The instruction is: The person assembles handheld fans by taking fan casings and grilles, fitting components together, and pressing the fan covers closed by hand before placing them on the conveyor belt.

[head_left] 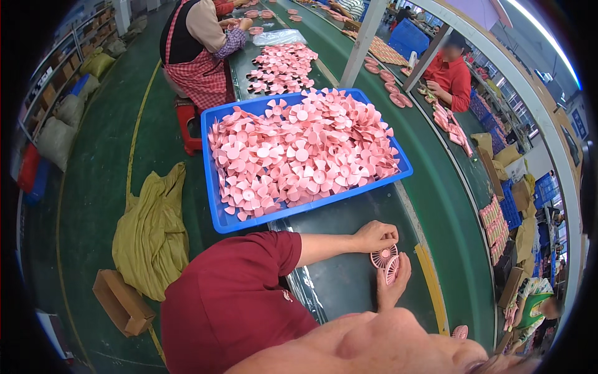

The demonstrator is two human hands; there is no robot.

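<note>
My left hand [376, 237] is closed, its fingertips pinched at the upper edge of a round pink fan grille [382, 254] with radial slots. Close below it, my right hand [395, 283] grips a second pink fan grille [392, 269], tilted and touching or overlapping the first; the exact contact is too small to tell. Both hands are over the dark green worktable [336, 274]. Just beyond them stands a blue plastic tub [305, 207] heaped with pink fan blades [305, 149].
A green conveyor belt [436, 187] runs along the right, with a yellow strip [431, 287] at its edge. Another pink grille [460, 331] lies on it. Loose fan blades [283, 65] cover the far table. Co-workers sit nearby. A cardboard box [123, 302] and olive sack [152, 230] are on the floor.
</note>
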